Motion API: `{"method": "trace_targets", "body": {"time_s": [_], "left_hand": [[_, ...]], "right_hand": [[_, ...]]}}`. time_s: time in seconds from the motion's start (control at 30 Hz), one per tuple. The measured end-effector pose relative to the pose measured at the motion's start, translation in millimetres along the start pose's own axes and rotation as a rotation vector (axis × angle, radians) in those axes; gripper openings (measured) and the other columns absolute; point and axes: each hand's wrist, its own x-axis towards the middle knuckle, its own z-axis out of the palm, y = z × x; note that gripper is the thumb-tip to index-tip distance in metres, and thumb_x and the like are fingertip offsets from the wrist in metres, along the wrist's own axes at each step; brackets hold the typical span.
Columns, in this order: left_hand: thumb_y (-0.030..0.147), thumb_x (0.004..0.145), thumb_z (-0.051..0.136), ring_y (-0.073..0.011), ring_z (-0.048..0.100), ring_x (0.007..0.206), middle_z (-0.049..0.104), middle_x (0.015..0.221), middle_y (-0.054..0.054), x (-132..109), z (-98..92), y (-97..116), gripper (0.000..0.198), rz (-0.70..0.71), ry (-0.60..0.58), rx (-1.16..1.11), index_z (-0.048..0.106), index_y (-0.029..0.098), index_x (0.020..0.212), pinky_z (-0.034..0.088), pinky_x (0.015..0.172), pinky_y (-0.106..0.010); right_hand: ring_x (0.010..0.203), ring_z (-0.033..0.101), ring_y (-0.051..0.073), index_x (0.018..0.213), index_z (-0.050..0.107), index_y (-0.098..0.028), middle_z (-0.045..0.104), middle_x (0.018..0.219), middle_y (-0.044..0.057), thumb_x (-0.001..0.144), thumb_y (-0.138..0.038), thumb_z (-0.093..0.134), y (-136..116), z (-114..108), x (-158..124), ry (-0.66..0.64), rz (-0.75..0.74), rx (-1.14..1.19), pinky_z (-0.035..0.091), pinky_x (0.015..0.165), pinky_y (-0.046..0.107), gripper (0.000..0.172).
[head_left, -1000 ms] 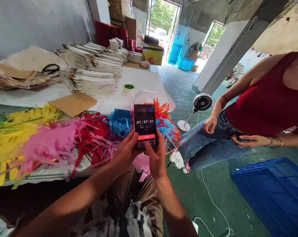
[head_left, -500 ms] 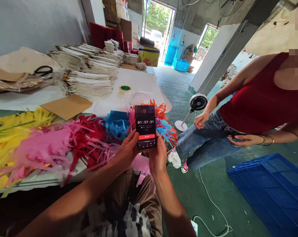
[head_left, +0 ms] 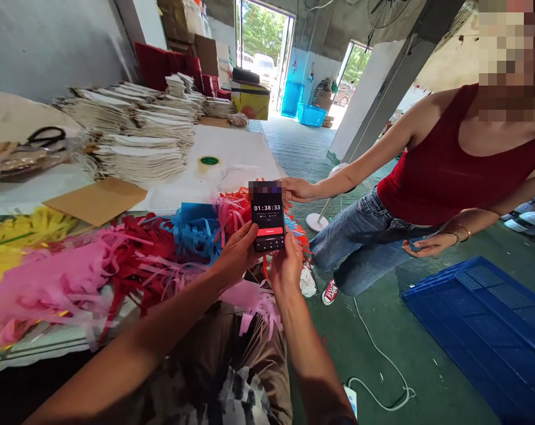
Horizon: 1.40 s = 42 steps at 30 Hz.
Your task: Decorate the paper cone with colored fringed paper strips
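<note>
A dark smartphone (head_left: 268,218) is held upright between my two hands, its screen lit with a timer and a red button. My left hand (head_left: 238,254) grips its lower left side, thumb along the edge. On the lower right side my right hand (head_left: 287,260) closes round the phone. Behind it, a co-worker's hand (head_left: 299,189) reaches in beside the phone's upper right; whether it touches is unclear. Fringed paper strips in pink (head_left: 64,265), blue (head_left: 196,230) and red (head_left: 137,245) lie on the table to the left, and pink strips (head_left: 256,301) hang over my lap.
Stacks of white paper pieces (head_left: 139,156), a tape roll (head_left: 209,161), brown card (head_left: 97,200) and scissors (head_left: 46,137) are on the table. A person in a red top (head_left: 431,171) stands at right, near a blue crate (head_left: 475,324). A white cable (head_left: 374,348) crosses the floor.
The co-worker's arm has stretched out toward the phone and the person has leaned closer. My view has turned slightly right. Both my hands still hold the phone, and its timer digits have advanced.
</note>
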Motion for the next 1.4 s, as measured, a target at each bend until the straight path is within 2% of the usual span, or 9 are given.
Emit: {"method": "trace_targets", "body": {"time_s": [0.17, 0.3, 0.47, 0.57, 0.7, 0.83, 1.0, 1.13, 1.4], "left_hand": [[0.051, 0.089, 0.080, -0.0225, 0.073, 0.112, 0.075, 0.124, -0.008, 7.5, 8.2, 6.7, 0.047, 0.064, -0.038, 0.032, 0.072, 0.022, 0.124, 0.066, 0.088, -0.033], [0.052, 0.093, 0.075, -0.0176, 0.071, 0.102, 0.072, 0.113, -0.006, 14.8, 8.7, 15.2, 0.044, 0.127, 0.057, -0.001, 0.073, 0.022, 0.124, 0.064, 0.093, -0.035], [0.049, 0.095, 0.074, -0.0144, 0.071, 0.092, 0.070, 0.104, -0.003, 22.6, 3.3, 28.3, 0.035, 0.221, 0.174, -0.069, 0.074, 0.021, 0.116, 0.061, 0.100, -0.038], [0.045, 0.096, 0.073, -0.0127, 0.069, 0.090, 0.070, 0.100, -0.003, 24.1, 1.1, 34.1, 0.028, 0.285, 0.237, -0.100, 0.076, 0.021, 0.111, 0.060, 0.099, -0.034], [0.044, 0.097, 0.072, -0.0131, 0.069, 0.090, 0.072, 0.098, -0.003, 22.7, -0.8, 38.9, 0.025, 0.344, 0.282, -0.087, 0.077, 0.022, 0.107, 0.059, 0.098, -0.032], [0.044, 0.094, 0.075, -0.0125, 0.069, 0.085, 0.072, 0.095, -0.002, 19.9, -8.6, 47.7, 0.023, 0.398, 0.297, -0.007, 0.077, 0.022, 0.103, 0.059, 0.087, -0.030], [0.037, 0.094, 0.075, -0.0138, 0.067, 0.085, 0.073, 0.093, -0.003, 15.4, -24.1, 61.5, 0.011, 0.458, 0.337, 0.103, 0.079, 0.027, 0.097, 0.057, 0.073, -0.024], [0.033, 0.097, 0.070, -0.0119, 0.065, 0.078, 0.073, 0.088, -0.002, 11.8, -23.6, 58.0, 0.012, 0.439, 0.376, 0.072, 0.079, 0.026, 0.093, 0.056, 0.067, -0.021], [0.030, 0.099, 0.070, -0.0100, 0.065, 0.075, 0.071, 0.084, 0.000, 4.9, -20.4, 54.0, 0.013, 0.394, 0.343, 0.107, 0.078, 0.020, 0.095, 0.053, 0.063, -0.020]], "right_hand": [[0.120, 0.068, 0.024, 0.124, 0.071, -0.022, 0.073, 0.128, 0.011, 0.095, -0.066, 0.059, -7.2, 1.3, 19.5, 0.010, -0.011, 0.005, 0.053, 0.107, 0.045, 0.054], [0.128, 0.064, 0.025, 0.130, 0.064, -0.028, 0.067, 0.139, 0.011, 0.099, -0.079, 0.034, -15.0, -2.0, 24.2, 0.015, 0.017, -0.035, 0.054, 0.099, 0.044, 0.067], [0.115, 0.066, 0.022, 0.123, 0.064, -0.024, 0.069, 0.131, 0.008, 0.095, -0.039, 0.059, -12.9, 1.8, -18.3, -0.149, -0.040, -0.344, 0.052, 0.097, 0.039, 0.032], [0.121, 0.062, 0.023, 0.114, 0.068, -0.025, 0.067, 0.126, 0.007, 0.085, -0.019, 0.062, -10.6, 10.8, -50.1, -0.354, -0.200, -0.577, 0.050, 0.104, 0.040, 0.030], [0.114, 0.062, 0.025, 0.106, 0.070, -0.027, 0.069, 0.113, 0.008, 0.097, -0.024, 0.063, -5.7, 15.9, -66.6, -0.395, -0.386, -0.837, 0.048, 0.104, 0.043, 0.012], [0.097, 0.064, 0.024, 0.094, 0.068, -0.025, 0.071, 0.097, 0.006, 0.099, -0.029, 0.062, 2.6, 3.3, -59.6, -0.350, -0.347, -0.893, 0.049, 0.093, 0.041, 0.009], [0.097, 0.066, 0.022, 0.109, 0.069, -0.022, 0.072, 0.103, 0.006, 0.100, -0.030, 0.060, 5.5, -10.1, -54.8, -0.304, -0.269, -0.876, 0.050, 0.092, 0.038, 0.014], [0.110, 0.065, 0.023, 0.121, 0.069, -0.025, 0.072, 0.118, 0.006, 0.094, -0.028, 0.070, 5.3, 4.6, -61.1, -0.444, -0.258, -0.850, 0.049, 0.098, 0.037, 0.028], [0.096, 0.065, 0.019, 0.095, 0.072, -0.023, 0.071, 0.097, 0.003, 0.100, -0.030, 0.066, 19.1, 22.6, -63.9, -0.471, -0.313, -0.975, 0.048, 0.089, 0.032, 0.010]]}}
